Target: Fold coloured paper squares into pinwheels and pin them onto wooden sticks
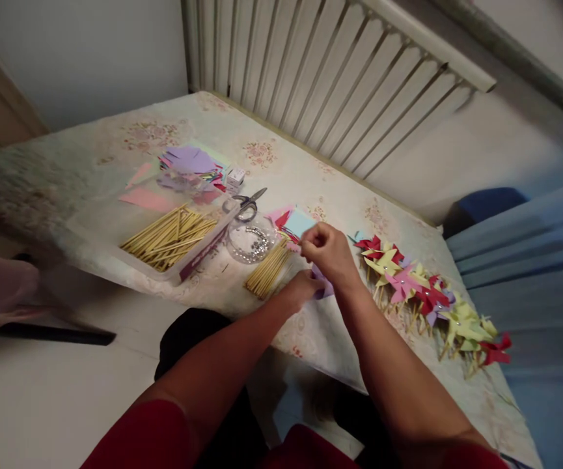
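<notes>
My left hand (305,287) is closed on a piece of purple paper (323,281) low over the table's front edge. Just above it, my right hand (327,251) is pinched, the fingertips pressed together; whatever they hold is too small to make out. A bundle of thin wooden sticks (267,270) lies beside both hands on the left. Near the right fingertips are light blue paper (299,221) and several thin coloured strips. A round clear dish (250,241) with small shiny pins or beads stands left of the sticks. Finished paper pinwheels (405,284) lie in a row on the right.
A clear plastic box (164,277) full of wooden sticks stands at the left, with scissors (247,205) by its corner. Behind are purple paper pieces (188,160) and a small white box (235,177). A radiator (310,71) runs along the wall; a blue curtain (530,273) hangs right.
</notes>
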### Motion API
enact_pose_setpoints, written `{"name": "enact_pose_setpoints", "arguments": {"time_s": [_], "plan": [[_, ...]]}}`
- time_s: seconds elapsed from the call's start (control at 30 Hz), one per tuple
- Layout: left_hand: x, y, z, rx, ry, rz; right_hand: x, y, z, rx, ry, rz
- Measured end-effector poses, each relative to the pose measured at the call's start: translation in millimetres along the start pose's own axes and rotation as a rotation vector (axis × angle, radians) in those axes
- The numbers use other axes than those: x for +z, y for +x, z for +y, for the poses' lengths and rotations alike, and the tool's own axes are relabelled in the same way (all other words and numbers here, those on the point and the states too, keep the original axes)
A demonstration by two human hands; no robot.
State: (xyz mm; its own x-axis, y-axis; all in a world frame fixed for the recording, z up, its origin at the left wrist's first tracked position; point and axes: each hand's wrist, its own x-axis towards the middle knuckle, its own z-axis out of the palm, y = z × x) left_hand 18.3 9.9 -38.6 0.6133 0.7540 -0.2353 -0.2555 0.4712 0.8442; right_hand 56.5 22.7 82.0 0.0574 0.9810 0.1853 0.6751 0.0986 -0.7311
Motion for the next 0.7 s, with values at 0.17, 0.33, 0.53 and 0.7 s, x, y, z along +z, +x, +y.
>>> {"name": "enact_pose_setpoints", "arguments": {"time_s": [0.17, 0.33, 0.53, 0.7], "plan": [[-4.1, 2.4, 3.4, -0.041, -0.044, 0.074, -34.4, -83.8, 58.0, 0.26, -0.087, 0.22], [-6.8, 5.8, 2.3, -0.041, 0.0, 0.138, -25.9, -146.5, 117.9, 0.339, -0.342, 0.297], [-6.7, 7.7, 1.8, -0.056, 0.002, 0.089, -18.2, -166.3, 146.5, 0.309, -0.483, 0.168], [-7.1, 8.7, 1.2, -0.074, -0.017, 0.091, -19.3, -161.8, 149.2, 0.311, -0.452, 0.073]]}}
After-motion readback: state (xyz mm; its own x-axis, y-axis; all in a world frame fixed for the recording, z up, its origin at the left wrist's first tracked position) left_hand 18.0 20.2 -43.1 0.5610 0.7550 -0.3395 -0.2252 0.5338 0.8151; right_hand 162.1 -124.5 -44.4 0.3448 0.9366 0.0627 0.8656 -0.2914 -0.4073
